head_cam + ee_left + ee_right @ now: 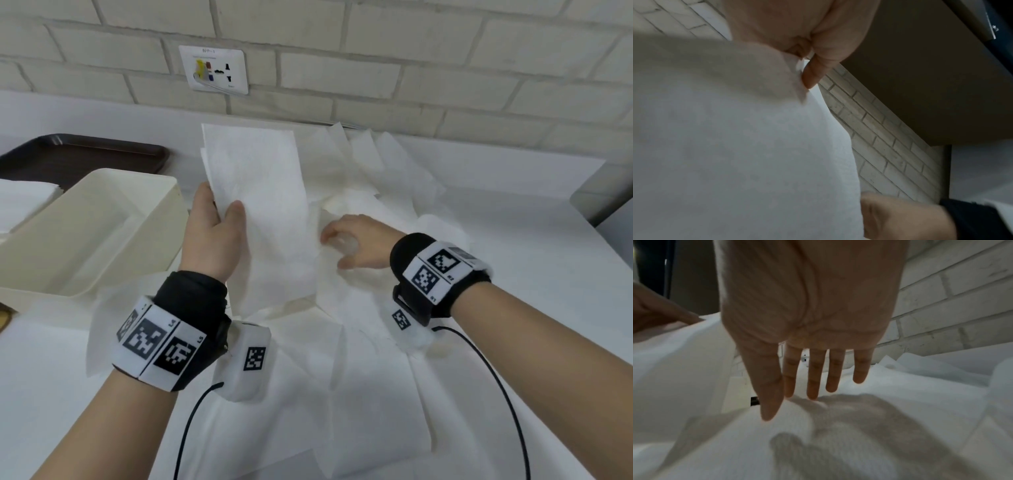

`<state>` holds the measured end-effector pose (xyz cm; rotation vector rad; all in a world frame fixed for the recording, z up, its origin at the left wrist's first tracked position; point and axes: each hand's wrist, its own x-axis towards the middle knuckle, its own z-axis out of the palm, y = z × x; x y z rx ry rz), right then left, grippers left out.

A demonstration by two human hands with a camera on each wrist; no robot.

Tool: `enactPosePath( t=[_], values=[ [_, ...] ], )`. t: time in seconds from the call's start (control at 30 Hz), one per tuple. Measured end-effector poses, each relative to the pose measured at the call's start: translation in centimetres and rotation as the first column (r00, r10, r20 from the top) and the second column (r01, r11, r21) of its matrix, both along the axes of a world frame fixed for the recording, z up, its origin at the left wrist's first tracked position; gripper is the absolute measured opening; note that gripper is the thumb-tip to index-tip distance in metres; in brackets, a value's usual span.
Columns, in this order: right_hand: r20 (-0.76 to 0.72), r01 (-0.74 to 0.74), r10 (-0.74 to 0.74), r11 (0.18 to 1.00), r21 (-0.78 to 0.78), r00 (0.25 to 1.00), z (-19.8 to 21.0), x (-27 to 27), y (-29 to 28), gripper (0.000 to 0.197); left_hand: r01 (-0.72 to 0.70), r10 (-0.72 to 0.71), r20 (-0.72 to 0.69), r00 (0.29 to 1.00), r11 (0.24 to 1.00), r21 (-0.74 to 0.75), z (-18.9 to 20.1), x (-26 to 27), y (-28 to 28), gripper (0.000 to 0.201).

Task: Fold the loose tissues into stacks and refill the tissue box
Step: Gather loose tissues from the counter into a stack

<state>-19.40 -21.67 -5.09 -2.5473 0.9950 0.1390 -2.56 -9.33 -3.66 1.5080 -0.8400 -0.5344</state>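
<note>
We see the left hand (214,236) pinching a folded tissue stack (260,205) upright. The right hand (356,241), fingers spread loose, hovers over, perhaps brushes, the loose tissues (359,342). The tissue box (85,233) sits at nine o'clock.

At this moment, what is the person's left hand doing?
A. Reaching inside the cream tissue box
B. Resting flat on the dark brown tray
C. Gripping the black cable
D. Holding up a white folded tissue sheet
D: the left hand pinches the white folded tissue sheet upright above the pile of loose white tissues.
</note>
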Motion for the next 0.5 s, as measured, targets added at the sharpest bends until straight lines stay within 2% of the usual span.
enactPosePath(
  t=[0.1, 0.2, 0.33, 0.43, 0.5],
  values=[
    [-0.125, -0.097, 0.086, 0.992, -0.085, 0.989, -0.9, 0.5, 0.1, 0.067, -0.003, 0.004, -0.018, 1.000, 1.000, 0.001, -0.1, 0.0, 0.3, 0.020],
    [-0.195, -0.170, 0.132, 0.967, -0.191, 0.972, -1.4, 1.1, 0.1, 0.069, -0.002, 0.001, -0.034, 0.999, 1.000, -0.002, -0.2, 0.2, 0.5, 0.023],
    [-0.186, -0.198, 0.149, 0.940, -0.279, 0.971, -2.2, 1.6, 0.2, 0.044, 0.010, -0.010, -0.042, 0.999, 1.000, 0.005, -0.5, 0.4, 0.7, 0.024],
    [-0.060, -0.133, 0.120, 0.943, -0.304, 0.991, -2.5, 1.5, -0.1, 0.019, -0.002, 0.003, -0.052, 0.999, 1.000, 0.005, -0.6, 0.6, 0.7, 0.024],
    [0.031, -0.081, 0.095, 0.948, -0.307, 0.995, -2.2, 1.4, -0.4, 0.015, -0.005, 0.005, -0.058, 0.998, 1.000, -0.005, -0.5, 0.6, 0.7, 0.023]
  ],
)
